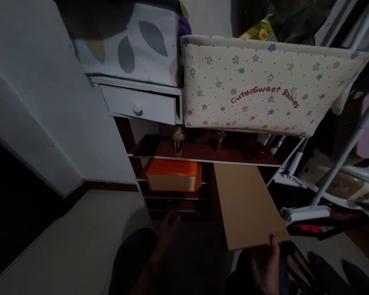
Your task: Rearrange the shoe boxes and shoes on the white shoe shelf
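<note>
My right hand (266, 264) grips the near edge of a long brown cardboard box (246, 203), thumb on top; the box's far end points into the dark red shoe shelf (203, 157). My left hand (167, 229) hangs low in shadow in front of the lower shelves, fingers loosely apart, holding nothing. An orange box (174, 175) sits on the shelf just beyond it. Glittery high-heeled shoes (178, 139) stand on the upper shelf.
A cream fabric bin (264, 88) printed with stars rests above the shelf. A white drawer unit (141, 104) stands to its left, its drawer slightly out, a leaf-patterned box (135, 45) on top. A metal rack leg (344, 151) slants at the right. Wall at left.
</note>
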`<state>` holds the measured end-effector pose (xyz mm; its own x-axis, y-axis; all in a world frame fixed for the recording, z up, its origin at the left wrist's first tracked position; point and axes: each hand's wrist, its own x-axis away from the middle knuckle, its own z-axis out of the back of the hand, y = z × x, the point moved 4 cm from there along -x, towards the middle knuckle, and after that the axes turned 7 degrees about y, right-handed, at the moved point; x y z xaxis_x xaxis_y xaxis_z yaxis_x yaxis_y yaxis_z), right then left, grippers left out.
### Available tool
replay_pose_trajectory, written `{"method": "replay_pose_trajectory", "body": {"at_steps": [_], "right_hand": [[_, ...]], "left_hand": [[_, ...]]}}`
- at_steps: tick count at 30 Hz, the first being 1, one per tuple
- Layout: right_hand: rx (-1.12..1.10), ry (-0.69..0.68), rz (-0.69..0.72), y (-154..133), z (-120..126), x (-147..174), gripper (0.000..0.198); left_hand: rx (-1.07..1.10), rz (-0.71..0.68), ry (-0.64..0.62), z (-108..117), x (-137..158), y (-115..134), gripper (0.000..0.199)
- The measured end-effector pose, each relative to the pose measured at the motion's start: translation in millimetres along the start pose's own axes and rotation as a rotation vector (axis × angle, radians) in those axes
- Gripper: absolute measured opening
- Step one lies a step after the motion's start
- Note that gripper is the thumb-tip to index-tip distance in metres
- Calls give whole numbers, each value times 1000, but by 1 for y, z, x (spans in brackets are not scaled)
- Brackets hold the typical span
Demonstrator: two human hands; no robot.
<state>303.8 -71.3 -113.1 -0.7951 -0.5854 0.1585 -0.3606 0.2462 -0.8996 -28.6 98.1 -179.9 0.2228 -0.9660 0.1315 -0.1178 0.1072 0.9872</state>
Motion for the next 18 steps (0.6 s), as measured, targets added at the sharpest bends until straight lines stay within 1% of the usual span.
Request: {"method": "replay_pose_trajectory", "body": {"at_steps": [2, 4, 5, 6, 7, 9, 11, 12, 13, 14, 15, 16, 18], "right_hand": [[-18, 31, 46, 0, -23, -22, 64], [-31, 58, 115, -3, -45, -52, 76], [-1, 51, 141, -4, -54, -66, 83], [51, 22, 127, -2, -62, -79, 87], [111, -5, 105, 2, -66, -88, 91], [232, -28, 59, 14, -66, -96, 95], [301, 9, 71, 28, -58, -87, 92], [335, 16, 97, 35, -56, -77, 87], [375, -9, 124, 41, -57, -64, 80], [419, -69, 142, 46, -62, -49, 73], [465, -155, 156, 50, -73, -34, 68], [488, -248, 151, 53, -86, -20, 66], [460, -363, 91, 52, -119, 1, 73]], "left_hand": [[135, 34, 78, 3, -17, 18, 72], [300, 74, 162, 8, -35, 38, 72], [353, 96, 202, 11, -43, 50, 70], [385, 114, 217, 14, -51, 62, 66], [402, 136, 208, 16, -59, 76, 60], [421, 185, 131, 19, -72, 104, 50], [450, 226, 55, 20, -82, 129, 50], [446, 251, 29, 19, -87, 139, 50], [426, 279, 14, 18, -92, 146, 49], [393, 298, 16, 16, -96, 151, 48], [354, 308, 35, 14, -99, 153, 48], [321, 309, 65, 12, -101, 152, 50], [304, 258, 113, 8, -98, 147, 56]]}}
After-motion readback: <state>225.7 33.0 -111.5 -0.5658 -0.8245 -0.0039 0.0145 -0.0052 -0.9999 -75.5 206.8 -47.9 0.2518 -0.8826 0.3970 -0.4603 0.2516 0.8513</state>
